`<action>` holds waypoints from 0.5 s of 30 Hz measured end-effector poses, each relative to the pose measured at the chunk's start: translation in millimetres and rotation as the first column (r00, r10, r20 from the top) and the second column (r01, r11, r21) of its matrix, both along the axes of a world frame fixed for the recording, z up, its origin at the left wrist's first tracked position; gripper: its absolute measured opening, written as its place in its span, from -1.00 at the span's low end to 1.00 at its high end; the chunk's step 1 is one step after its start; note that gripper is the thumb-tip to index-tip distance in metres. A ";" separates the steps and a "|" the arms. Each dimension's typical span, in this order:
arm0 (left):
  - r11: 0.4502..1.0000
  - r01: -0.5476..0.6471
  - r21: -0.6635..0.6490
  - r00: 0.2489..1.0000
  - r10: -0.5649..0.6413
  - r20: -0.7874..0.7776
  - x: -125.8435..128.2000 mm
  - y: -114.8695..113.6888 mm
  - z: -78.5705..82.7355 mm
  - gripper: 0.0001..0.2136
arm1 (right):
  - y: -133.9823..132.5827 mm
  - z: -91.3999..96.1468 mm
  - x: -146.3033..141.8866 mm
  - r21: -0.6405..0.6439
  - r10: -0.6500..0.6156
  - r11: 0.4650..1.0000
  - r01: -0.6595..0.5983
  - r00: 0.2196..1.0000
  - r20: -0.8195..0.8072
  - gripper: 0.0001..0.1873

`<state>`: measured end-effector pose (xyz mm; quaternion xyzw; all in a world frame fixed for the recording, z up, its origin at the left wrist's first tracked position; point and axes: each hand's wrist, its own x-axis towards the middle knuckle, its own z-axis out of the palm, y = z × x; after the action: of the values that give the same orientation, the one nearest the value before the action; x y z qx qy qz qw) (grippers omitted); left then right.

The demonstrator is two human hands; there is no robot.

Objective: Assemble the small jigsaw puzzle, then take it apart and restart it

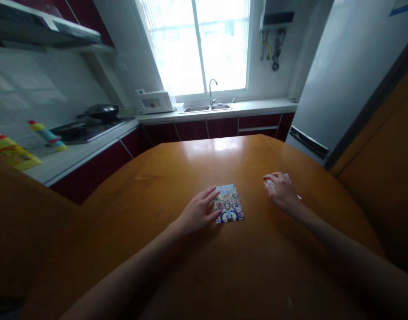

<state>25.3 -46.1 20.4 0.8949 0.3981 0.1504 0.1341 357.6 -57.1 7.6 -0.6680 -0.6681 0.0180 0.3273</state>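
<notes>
A small colourful picture card (228, 203) lies flat on the round wooden table (204, 169). My left hand (199, 212) rests palm down beside the card's left edge, fingers stretched out and touching it. My right hand (282, 191) lies further right on the table, fingers loosely curled over a white sheet or packet (286, 179) that it mostly hides.
A kitchen counter (73, 155) runs along the left with a stove, a black wok (102, 111) and yellow bottles (46, 134). A white microwave (155, 102) and a sink (207, 107) stand under the window. A grey fridge (340, 80) stands at the right.
</notes>
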 end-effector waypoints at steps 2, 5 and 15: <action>0.999 0.032 -0.008 0.996 -0.033 -0.080 5.1 1.6 0.8 -0.36 | -5.4 -12.0 6.5 -0.094 -0.057 0.993 0.065 0.994 0.091 -0.57; 0.998 0.065 -0.019 0.980 -0.067 -0.188 11.9 5.3 -0.5 -0.35 | -18.9 -29.1 13.2 -0.218 -0.045 0.972 0.090 0.978 0.202 -0.46; 0.996 0.087 0.015 0.969 -0.081 -0.235 49.0 11.1 -11.3 -0.35 | -56.4 -41.5 63.1 -0.316 0.008 0.947 0.059 0.979 0.204 -0.36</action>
<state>74.3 -35.0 9.1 0.9240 0.3711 0.0432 0.0811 420.7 -113.6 -33.9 -0.7192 -0.6774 0.0536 0.1450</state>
